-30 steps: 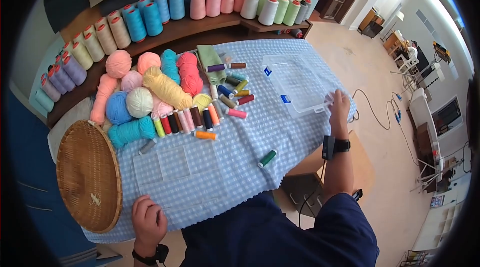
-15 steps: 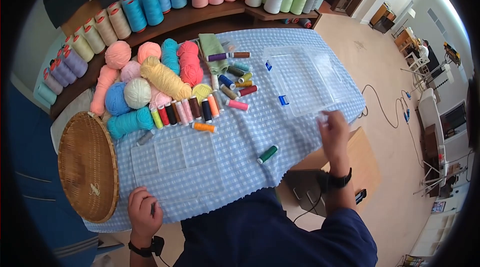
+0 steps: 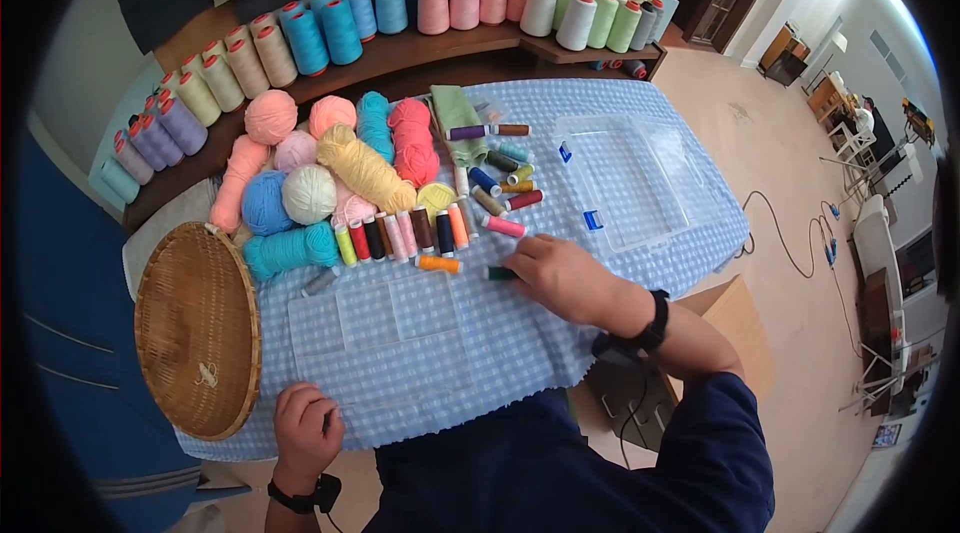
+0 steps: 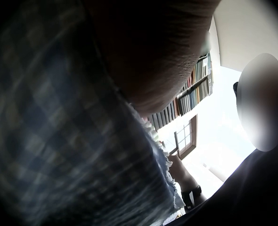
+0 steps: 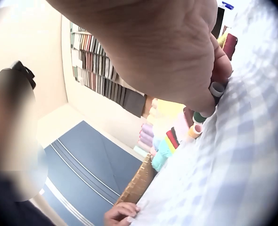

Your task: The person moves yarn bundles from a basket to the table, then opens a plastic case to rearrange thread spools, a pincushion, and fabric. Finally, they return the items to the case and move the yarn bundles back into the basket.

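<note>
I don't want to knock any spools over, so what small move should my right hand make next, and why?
Perhaps lift the green spool gently: your right hand appears to grip it, and a gap separates it from the orange spool beside it.

Near the head view's centre, the green spool (image 3: 498, 274) is partly hidden by the right hand (image 3: 558, 279).

A smooth beige floor (image 3: 765, 153) extended right; a curved dark-brown wooden shelf (image 3: 400, 48) spanned the far side; a white wall (image 3: 870, 13) stood far right.
</note>
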The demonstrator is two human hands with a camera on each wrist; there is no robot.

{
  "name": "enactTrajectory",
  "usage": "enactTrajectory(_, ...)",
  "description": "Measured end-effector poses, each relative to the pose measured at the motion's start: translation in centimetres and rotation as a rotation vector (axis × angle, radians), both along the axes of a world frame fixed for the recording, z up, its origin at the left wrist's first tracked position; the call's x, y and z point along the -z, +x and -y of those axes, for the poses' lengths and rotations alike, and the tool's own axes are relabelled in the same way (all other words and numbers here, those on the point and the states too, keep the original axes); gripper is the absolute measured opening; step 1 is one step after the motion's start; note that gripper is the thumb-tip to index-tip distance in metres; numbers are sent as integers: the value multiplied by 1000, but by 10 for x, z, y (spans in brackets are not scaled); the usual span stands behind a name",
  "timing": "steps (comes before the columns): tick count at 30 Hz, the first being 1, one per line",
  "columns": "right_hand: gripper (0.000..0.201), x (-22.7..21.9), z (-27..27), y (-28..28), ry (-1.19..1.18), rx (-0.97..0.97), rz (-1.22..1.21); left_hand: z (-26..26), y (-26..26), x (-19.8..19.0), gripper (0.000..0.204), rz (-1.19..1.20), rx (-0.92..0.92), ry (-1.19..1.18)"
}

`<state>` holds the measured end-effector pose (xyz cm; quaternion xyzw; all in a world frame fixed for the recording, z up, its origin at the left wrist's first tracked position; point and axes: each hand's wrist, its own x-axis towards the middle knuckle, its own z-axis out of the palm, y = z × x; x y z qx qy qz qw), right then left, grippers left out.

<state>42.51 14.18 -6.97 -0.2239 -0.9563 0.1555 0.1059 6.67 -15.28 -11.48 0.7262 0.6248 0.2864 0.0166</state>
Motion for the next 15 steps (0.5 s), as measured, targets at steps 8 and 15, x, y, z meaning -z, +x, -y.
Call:
enactTrajectory(8, 16, -13, -94, -30, 412, 205, -34, 2, 1, 1, 16, 36, -32, 12)
enactTrajectory(15, 51, -10, -245, -72, 10, 561, 120, 3, -2, 6, 16, 45, -36, -4)
